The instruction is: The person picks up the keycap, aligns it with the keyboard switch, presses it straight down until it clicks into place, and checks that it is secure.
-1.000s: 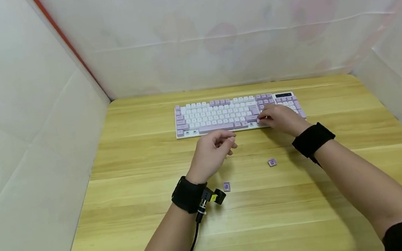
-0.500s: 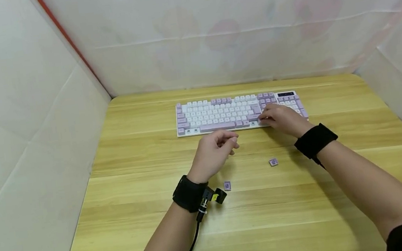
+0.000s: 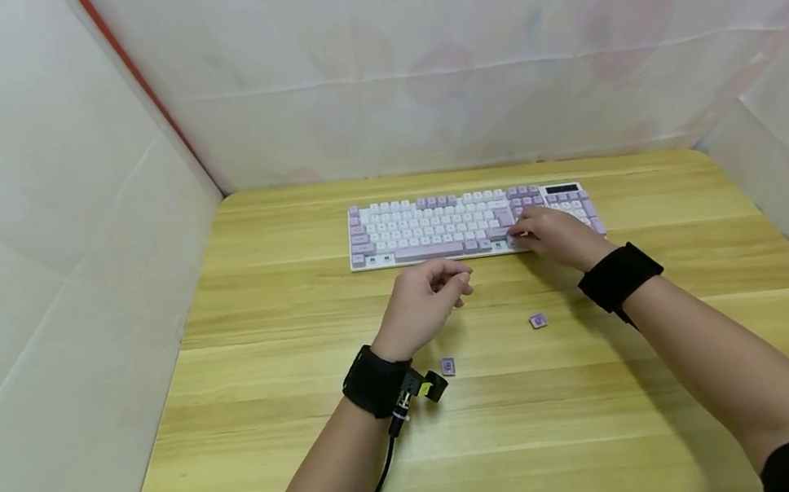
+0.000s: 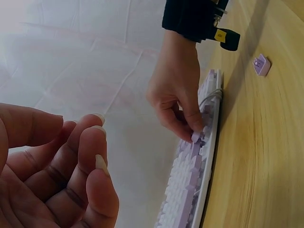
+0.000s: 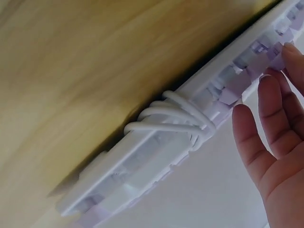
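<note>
- My right hand (image 3: pixel 551 233), the nearer, pinches a lilac keycap (image 5: pixel 276 58) at the front of the keyboard (image 3: pixel 429 229).
- From my left hand (image 3: pixel 419 300), loosely curled and seemingly bare, it's at two o'clock.
- The keyboard runs nine-to-three.

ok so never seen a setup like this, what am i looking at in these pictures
No machine here: just a person's bare left hand and right hand, each wearing a small camera on the wrist. The wide picture comes from a camera worn on the head; the two close ones come from the wrists. On the wooden table lie a purple and white keyboard and two loose purple keys. The right hand pinches another key at the keyboard; the left holds nothing visible.
</note>
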The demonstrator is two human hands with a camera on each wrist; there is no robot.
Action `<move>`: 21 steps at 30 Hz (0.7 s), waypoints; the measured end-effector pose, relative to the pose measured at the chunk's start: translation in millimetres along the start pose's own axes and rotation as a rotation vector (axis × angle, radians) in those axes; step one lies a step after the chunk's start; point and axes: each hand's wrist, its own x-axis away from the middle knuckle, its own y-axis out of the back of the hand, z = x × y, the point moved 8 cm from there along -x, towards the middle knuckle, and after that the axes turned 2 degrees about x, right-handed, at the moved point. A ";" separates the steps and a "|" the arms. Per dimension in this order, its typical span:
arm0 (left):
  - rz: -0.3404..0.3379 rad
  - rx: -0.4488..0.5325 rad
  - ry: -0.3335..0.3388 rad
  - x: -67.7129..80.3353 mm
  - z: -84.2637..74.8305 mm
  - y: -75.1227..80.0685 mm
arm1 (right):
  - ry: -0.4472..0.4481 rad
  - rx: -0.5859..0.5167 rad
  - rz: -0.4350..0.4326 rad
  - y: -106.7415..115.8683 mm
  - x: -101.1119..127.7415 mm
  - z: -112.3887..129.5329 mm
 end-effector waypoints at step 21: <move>0.009 -0.032 0.001 -0.5 2.5 -4.0 | 0.150 0.108 -0.184 0.0 4.6 22.8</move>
